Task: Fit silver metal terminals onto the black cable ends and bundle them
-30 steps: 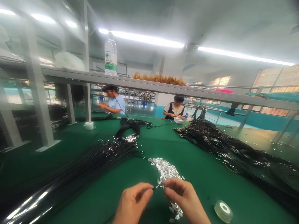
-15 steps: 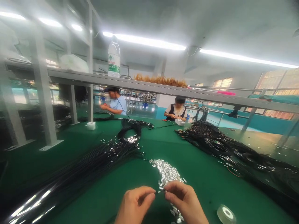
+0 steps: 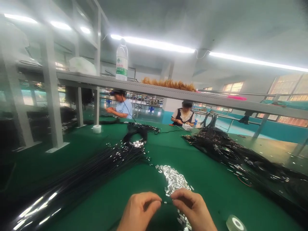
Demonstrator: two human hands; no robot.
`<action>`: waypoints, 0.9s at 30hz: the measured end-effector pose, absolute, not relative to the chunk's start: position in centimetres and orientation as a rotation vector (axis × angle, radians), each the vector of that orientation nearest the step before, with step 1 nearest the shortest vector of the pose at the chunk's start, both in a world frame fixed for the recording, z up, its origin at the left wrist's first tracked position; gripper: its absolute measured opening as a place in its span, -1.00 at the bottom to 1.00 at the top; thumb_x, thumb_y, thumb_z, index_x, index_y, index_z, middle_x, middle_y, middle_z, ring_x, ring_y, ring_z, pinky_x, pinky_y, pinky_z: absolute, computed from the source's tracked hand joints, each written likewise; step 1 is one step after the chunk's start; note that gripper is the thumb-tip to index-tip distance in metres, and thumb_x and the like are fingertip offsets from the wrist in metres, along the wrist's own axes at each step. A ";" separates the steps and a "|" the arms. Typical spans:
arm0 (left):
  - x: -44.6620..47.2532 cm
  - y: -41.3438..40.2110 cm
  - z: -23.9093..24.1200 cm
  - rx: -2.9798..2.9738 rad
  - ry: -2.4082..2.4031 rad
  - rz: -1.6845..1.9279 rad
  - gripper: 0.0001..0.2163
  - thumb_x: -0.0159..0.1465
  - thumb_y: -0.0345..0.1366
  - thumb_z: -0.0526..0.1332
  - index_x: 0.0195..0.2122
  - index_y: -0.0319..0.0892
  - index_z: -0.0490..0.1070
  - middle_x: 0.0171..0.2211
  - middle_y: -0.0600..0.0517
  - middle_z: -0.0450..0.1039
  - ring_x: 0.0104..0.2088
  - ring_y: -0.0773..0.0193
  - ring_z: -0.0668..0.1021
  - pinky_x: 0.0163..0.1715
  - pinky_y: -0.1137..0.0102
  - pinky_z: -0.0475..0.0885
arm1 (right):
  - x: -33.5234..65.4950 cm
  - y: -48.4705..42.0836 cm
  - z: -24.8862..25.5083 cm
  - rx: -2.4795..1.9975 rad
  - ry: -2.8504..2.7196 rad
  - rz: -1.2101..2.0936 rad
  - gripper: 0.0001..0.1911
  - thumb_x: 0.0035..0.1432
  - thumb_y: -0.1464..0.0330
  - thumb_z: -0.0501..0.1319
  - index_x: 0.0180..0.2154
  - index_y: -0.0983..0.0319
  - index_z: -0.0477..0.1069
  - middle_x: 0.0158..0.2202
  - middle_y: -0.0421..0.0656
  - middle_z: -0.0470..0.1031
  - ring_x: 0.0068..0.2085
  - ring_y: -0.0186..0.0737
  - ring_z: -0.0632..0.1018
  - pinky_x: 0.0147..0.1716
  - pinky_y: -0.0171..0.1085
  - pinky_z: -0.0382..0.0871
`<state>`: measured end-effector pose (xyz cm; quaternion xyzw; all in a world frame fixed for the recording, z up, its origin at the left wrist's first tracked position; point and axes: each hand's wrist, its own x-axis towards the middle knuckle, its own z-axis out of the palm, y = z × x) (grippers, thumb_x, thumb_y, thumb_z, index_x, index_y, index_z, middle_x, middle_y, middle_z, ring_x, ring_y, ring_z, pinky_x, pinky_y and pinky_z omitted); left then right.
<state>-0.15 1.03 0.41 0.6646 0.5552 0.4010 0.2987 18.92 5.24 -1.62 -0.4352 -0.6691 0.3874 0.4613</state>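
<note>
Over the green tabletop, my left hand (image 3: 141, 208) is closed in a pinch on a thin black cable. A small silver piece (image 3: 165, 202) shows on the cable just right of those fingertips. My right hand (image 3: 192, 205) faces it, with thumb and forefinger pinched close together at the cable's end. What the right fingertips hold, if anything, is too small to make out. Behind and beneath the right hand lies a heap of small silver metal sleeves (image 3: 176, 179), partly covered by that hand.
Black cable bundles (image 3: 96, 170) with silver tips lie at left; more cables (image 3: 231, 150) lie at right. A tape roll (image 3: 235, 223) sits front right, a white roll (image 3: 97, 129) near the shelf posts. A bottle (image 3: 122, 62) stands on the overhead shelf (image 3: 154, 90). Two people work opposite.
The hands have drawn slightly apart, and the small silver piece now shows clearly between them. The whole view has shifted a little, with the background moving right.
</note>
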 end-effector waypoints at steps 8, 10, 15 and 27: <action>-0.2 1.1 0.6 1.738 1.484 1.106 -0.79 0.20 -0.25 0.13 -0.39 -0.11 0.57 -0.48 0.09 0.54 -0.46 0.28 0.47 -0.47 0.52 0.28 | 18.9 5.4 -2.0 -1.023 -1.559 1.066 -0.84 -0.12 0.22 0.39 -0.48 0.17 0.58 -0.49 -0.16 0.58 -0.41 -0.15 0.52 -0.42 -0.31 0.35; -0.1 1.1 0.5 1.753 1.474 1.105 -0.78 0.21 -0.25 0.12 -0.39 -0.10 0.57 -0.47 0.09 0.54 -0.45 0.28 0.47 -0.46 0.52 0.28 | 18.9 5.4 -2.0 -1.016 -1.558 1.077 -0.86 -0.12 0.24 0.39 -0.48 0.17 0.58 -0.49 -0.16 0.58 -0.41 -0.15 0.53 -0.41 -0.32 0.37; 0.1 1.0 -0.2 1.810 1.464 1.026 -0.81 0.17 -0.30 0.11 -0.31 -0.09 0.52 -0.56 0.13 0.46 -0.50 0.30 0.42 -0.49 0.51 0.23 | 18.3 4.9 -1.7 -0.923 -1.777 0.855 -0.93 -0.02 0.40 0.30 -0.44 0.11 0.56 -0.43 -0.21 0.58 -0.36 -0.17 0.55 -0.34 -0.34 0.38; 0.2 1.8 -1.8 1.658 1.144 0.903 -0.33 -0.21 -0.61 0.23 0.01 -0.13 0.35 -0.28 0.09 0.34 -0.44 0.34 0.32 -0.48 0.52 0.23 | 17.9 4.1 -0.5 -1.004 -2.019 0.685 -0.86 0.06 0.43 0.20 -0.35 0.13 0.53 -0.38 -0.21 0.62 -0.33 -0.17 0.58 -0.32 -0.36 0.41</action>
